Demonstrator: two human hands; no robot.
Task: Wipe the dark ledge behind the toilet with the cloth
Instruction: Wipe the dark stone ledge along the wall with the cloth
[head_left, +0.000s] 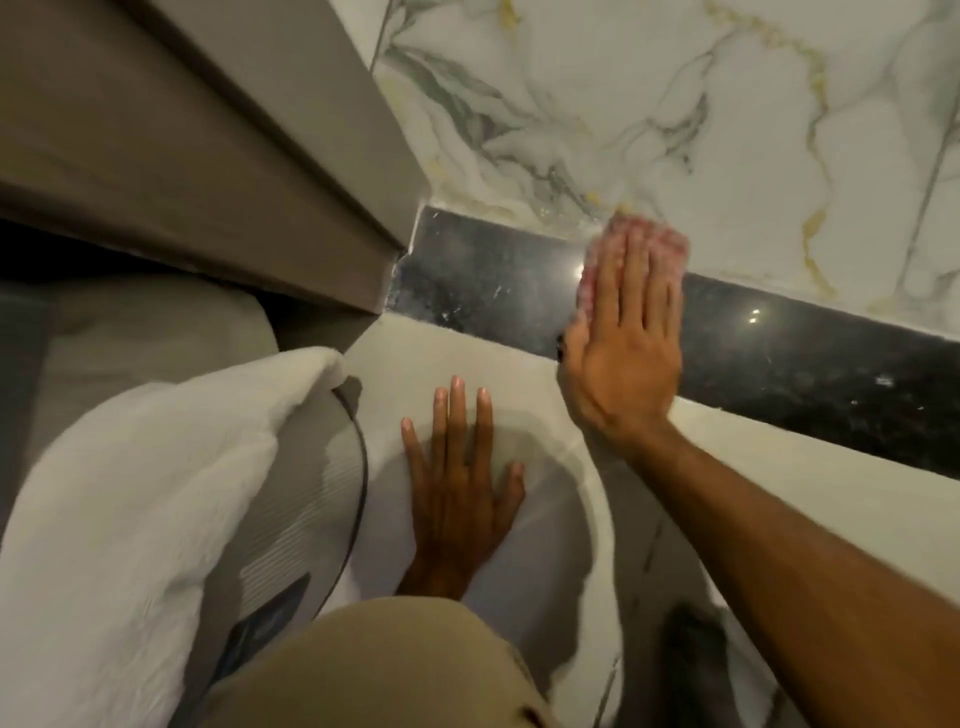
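Pressing a pink cloth flat under an open palm, the right hand is working mid-ledge, fingers spread rather than gripping. The left hand is lying splayed, holding nothing, on the toilet lid. With no pinch on it, the cloth is likely risking slipping free or bunching against the marble wall. White specks are showing on the glossy black stone leftward, beside a grey cabinet.
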